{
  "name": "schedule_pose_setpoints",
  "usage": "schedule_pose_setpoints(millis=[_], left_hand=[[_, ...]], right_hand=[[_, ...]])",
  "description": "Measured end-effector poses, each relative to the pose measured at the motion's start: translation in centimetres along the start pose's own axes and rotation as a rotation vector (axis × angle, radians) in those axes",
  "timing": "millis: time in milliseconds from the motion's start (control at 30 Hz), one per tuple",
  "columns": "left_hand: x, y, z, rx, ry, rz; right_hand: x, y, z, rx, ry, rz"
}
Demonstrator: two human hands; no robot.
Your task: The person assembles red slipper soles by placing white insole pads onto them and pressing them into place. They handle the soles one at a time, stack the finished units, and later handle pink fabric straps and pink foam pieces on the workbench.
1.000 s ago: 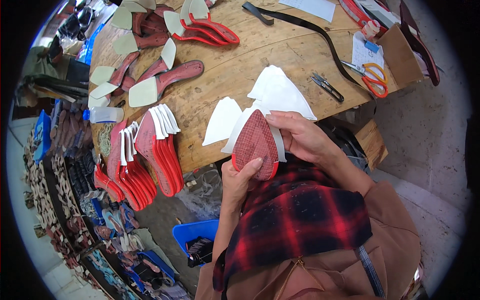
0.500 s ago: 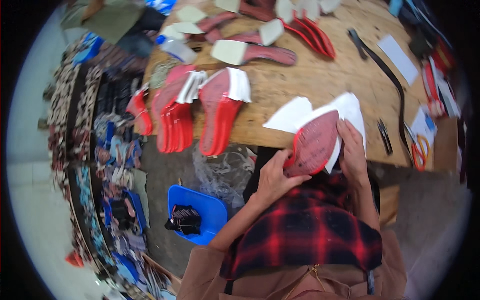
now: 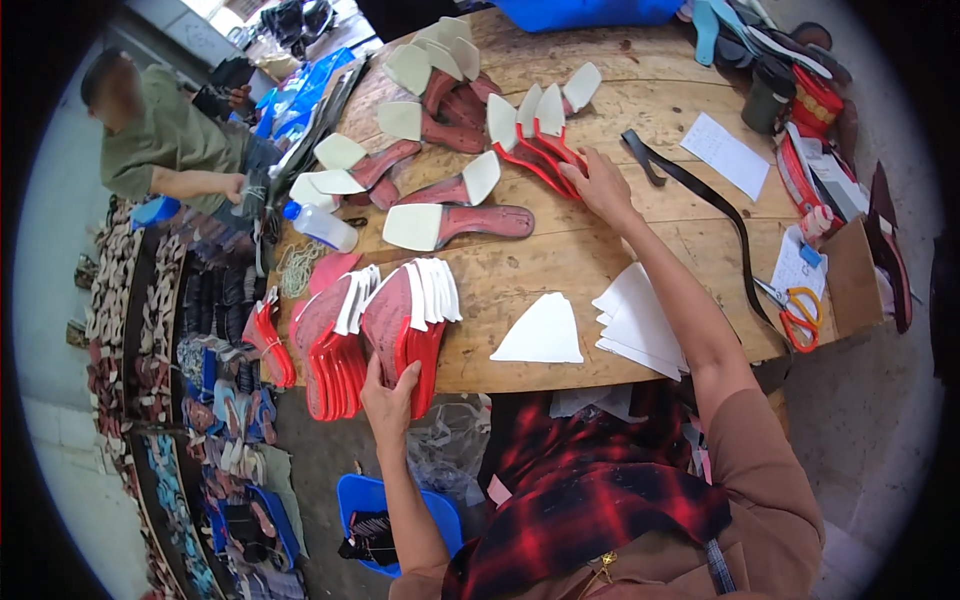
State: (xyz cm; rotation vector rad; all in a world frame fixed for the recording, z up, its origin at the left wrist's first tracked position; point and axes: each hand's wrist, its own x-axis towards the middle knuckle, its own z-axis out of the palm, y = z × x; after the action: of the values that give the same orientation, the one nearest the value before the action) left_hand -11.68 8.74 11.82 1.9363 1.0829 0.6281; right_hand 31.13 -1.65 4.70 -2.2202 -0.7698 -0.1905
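My left hand [image 3: 388, 400] has its fingers and thumb closed round the near end of an insole [image 3: 390, 305] with a red edge and a white toe piece. That insole lies on top of a stack at the table's near edge. My right hand [image 3: 603, 188] reaches across the table, its thumb and fingers at the near end of a red-edged insole [image 3: 545, 150] with a cream tip. Two similar insoles lie close beside it. White cut sheets [image 3: 640, 320] lie under my right forearm, and a single white piece [image 3: 540, 330] lies to their left.
Another red insole stack [image 3: 335, 355] stands left of my left hand. Cream-tipped insoles [image 3: 480, 220], a bottle [image 3: 322, 228], a black strap [image 3: 700, 190] and orange-handled scissors [image 3: 800, 320] lie about the table. A blue bin [image 3: 440, 515] is below; a person [image 3: 180, 140] stands far left.
The insole that both hands held has left the space above my lap. My left hand has moved left to the stack; my right hand has reached forward to the far insoles. The view has shifted.
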Motion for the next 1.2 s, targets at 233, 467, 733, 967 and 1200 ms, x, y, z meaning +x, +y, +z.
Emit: schedule_pose_setpoints(millis=[233, 467, 733, 967, 1200], left_hand=[[-2.3, 1.7, 2.2, 0.348, 0.445, 0.415], [-5.4, 6.6, 10.7, -1.122, -0.426, 0.05], [-7.6, 6.3, 12.7, -1.31, -0.6, -0.312], [-10.0, 3.9, 11.7, -1.208, -0.551, -0.428], [-10.1, 5.2, 12.5, -1.169, -0.662, -0.434]], right_hand=[[2.4, 4.0, -0.2, -0.153, 0.021, 0.112], [-13.5, -4.8, -10.8, 0.95, -0.214, 0.295], [-23.4, -3.8, -15.8, 0.242, -0.229, 0.021], [-24.5, -0.5, -14.7, -0.154, -0.229, -0.433], [-24.3, -0.3, -14.0, -0.148, -0.229, -0.509]])
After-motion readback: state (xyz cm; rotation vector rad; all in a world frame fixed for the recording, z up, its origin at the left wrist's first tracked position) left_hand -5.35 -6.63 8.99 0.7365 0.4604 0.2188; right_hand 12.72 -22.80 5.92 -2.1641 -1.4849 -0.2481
